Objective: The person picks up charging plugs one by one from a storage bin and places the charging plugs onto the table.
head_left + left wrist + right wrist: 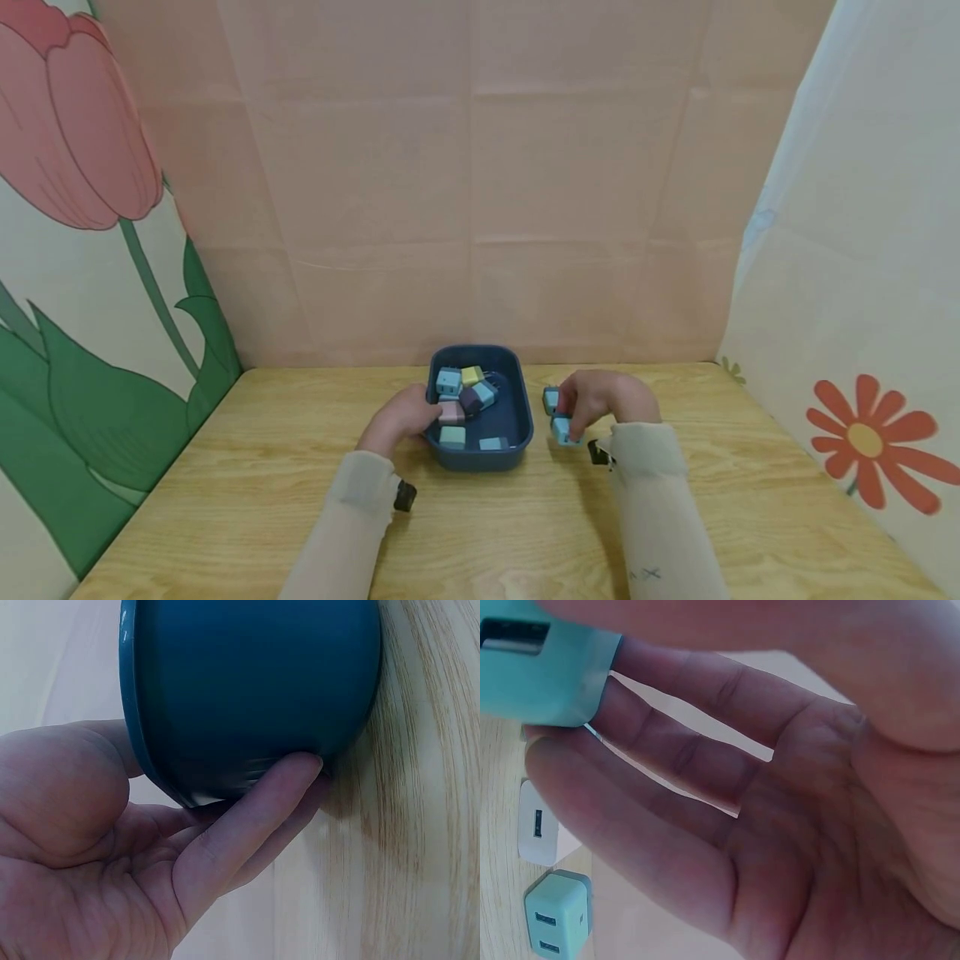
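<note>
My left hand grips the left rim of a dark blue plastic bin, with the thumb over the edge and the fingers along the outer wall. That wall of the bin fills the top of the left wrist view. Right of the bin, my right hand pinches a light blue USB charger between thumb and fingers. Beyond it on the table are a white charger and a light blue two-port charger.
Inside the bin lie several charger blocks: a light blue one, a yellow one, a pink one and a pale green one among them. The wooden table meets a pinkish backdrop behind.
</note>
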A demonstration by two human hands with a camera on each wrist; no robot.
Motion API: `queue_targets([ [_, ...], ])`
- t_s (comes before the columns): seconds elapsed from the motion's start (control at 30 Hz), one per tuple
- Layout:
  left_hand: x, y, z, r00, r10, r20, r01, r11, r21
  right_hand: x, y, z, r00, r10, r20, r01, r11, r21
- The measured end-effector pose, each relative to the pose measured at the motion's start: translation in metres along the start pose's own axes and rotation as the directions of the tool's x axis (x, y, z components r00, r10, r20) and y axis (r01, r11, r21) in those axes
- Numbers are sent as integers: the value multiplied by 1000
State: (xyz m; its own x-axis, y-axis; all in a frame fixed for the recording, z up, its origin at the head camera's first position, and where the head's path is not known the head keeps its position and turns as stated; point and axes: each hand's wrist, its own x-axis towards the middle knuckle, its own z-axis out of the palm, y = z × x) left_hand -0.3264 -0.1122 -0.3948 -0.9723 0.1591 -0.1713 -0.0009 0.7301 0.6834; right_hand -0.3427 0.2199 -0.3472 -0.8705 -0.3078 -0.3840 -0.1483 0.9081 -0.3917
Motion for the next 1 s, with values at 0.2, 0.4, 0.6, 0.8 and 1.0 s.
queue_targets([
  [0.2,0,0,0,1000,-2,2,2,1000,-1,0,0,1,1000,0,-4,0,1000,0],
  [0.4,0,0,0,1000,-16,18,17,999,-37,3,3,1,1000,-8,-11,8,1000,-7],
  [0.6,-1,0,-1,999,-23,25,24,998,-52,4,2,3,1000,-1,-2,1,1000,-8],
  [0.8,-1,0,-1,1000,-19,24,20,999,-41,5,1,5,1000,7,1,-7,1000,-10],
  [1.0,0,1,0,999,-24,26,25,999,-47,5,-2,5,1000,10,11,-10,1000,-1],
])
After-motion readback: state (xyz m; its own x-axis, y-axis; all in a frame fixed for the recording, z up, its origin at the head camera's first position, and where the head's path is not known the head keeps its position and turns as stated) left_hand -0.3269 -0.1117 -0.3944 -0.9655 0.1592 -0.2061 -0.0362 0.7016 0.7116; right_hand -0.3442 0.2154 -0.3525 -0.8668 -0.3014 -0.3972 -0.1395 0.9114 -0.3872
